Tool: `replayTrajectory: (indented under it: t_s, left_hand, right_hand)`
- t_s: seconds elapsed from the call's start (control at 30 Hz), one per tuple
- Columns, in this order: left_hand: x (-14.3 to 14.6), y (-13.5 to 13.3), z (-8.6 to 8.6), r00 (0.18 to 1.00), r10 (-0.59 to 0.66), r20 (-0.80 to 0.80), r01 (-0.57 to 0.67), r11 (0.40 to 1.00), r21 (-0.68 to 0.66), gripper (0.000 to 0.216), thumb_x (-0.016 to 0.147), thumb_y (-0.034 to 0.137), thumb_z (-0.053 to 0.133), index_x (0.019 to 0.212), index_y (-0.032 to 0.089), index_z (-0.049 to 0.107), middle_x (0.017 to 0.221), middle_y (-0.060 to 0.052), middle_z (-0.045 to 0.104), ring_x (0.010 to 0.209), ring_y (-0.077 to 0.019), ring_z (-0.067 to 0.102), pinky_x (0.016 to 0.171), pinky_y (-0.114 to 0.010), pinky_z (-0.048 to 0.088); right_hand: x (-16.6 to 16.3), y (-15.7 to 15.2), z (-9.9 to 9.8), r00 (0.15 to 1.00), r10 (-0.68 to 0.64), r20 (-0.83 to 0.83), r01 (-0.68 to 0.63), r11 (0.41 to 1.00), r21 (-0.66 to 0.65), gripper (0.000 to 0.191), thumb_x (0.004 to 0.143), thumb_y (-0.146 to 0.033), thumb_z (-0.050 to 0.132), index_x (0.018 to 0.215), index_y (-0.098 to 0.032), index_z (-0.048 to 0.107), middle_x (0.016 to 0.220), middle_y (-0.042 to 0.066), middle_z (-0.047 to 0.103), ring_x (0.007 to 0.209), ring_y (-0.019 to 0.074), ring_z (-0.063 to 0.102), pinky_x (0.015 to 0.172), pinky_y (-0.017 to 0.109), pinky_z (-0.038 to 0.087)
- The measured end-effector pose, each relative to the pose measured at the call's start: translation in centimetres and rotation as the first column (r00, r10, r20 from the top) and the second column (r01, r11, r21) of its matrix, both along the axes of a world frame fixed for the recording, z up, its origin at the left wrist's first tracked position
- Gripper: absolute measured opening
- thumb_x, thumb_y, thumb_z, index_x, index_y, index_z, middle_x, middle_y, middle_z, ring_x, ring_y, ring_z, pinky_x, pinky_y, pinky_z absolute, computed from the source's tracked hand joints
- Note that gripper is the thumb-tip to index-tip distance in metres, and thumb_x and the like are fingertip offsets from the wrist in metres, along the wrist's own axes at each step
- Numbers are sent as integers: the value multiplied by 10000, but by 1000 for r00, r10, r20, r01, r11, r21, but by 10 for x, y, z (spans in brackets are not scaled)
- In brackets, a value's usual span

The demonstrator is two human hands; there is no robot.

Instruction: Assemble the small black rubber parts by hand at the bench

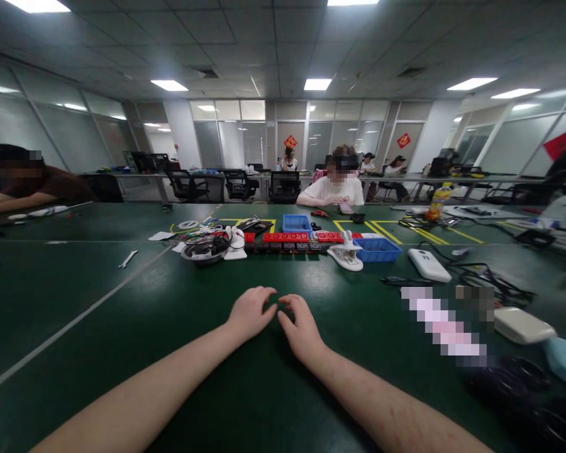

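My left hand [251, 313] rests over the green table [160, 314], thumb and fingers apart with nothing between them. Just beside it is my right hand [302, 326], its fingers slightly curled, thumb apart, also holding nothing. The fingertips of both hands nearly meet; whether they touch the table is unclear. Beyond them runs a row of red and black sockets [287, 242]. A white clip-like stand [346, 255] is at its right end, and another white stand [236, 244] is at its left.
A bowl of cables [205, 250] lies left of the sockets, with a wrench [128, 259] farther left. Blue trays [380, 250] stand behind and right. A white device [429, 265], black cables and a drink bottle [438, 201] are on the right. A co-worker [337, 185] sits opposite.
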State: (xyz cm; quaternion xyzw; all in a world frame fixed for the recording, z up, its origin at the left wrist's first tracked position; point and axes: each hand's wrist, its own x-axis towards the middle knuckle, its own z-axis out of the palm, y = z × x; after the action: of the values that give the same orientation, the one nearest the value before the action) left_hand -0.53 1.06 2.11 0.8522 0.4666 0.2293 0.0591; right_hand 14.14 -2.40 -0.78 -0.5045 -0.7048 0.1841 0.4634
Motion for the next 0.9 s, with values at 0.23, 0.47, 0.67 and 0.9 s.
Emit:
replayTrajectory:
  t_s: [0.23, 0.47, 0.67, 0.9]
  left_hand:
    - [61, -9, -17, 900, -240, 364, 305, 944, -130, 517, 904, 307, 284, 1385, 178, 144, 1355, -100, 343, 1221, -219, 360, 1013, -392, 323]
    - [38, 15, -20, 731, -60, 679, 449, 792, -413, 497, 928, 337, -86, 1397, 218, 30, 1428, -83, 239, 1297, -179, 269, 1050, -410, 267]
    - [17, 19, -12, 920, -314, 234, 391, 772, -501, 912, 692, 691, 516, 1384, 182, 208, 1443, -112, 203, 1326, -320, 130, 1077, -517, 95]
    - [23, 14, -14, 929, -370, 6, 343, 853, -394, 692, 659, 539, 647, 1253, 246, 445, 1378, -108, 336, 1293, -341, 220, 1046, -576, 93]
  right_hand:
    - [39, -14, 7, 998, 59, -11, -58, 996, 73, 189, 881, -246, 375, 1025, -187, 482, 1005, 68, 541, 958, 195, 498, 867, 354, 412]
    - [44, -10, 1, 989, 141, 35, -139, 989, -52, 177, 780, -167, 525, 954, -199, 523, 936, 47, 564, 879, 193, 529, 802, 336, 442]
    - [45, -6, -2, 986, 166, -20, -167, 976, -142, 172, 773, -184, 543, 942, -203, 519, 926, 45, 561, 856, 190, 534, 771, 323, 451]
    - [48, -10, -4, 975, 215, 48, -208, 970, -128, 217, 816, -199, 507, 1028, -244, 517, 1039, 56, 557, 974, 205, 523, 843, 343, 444]
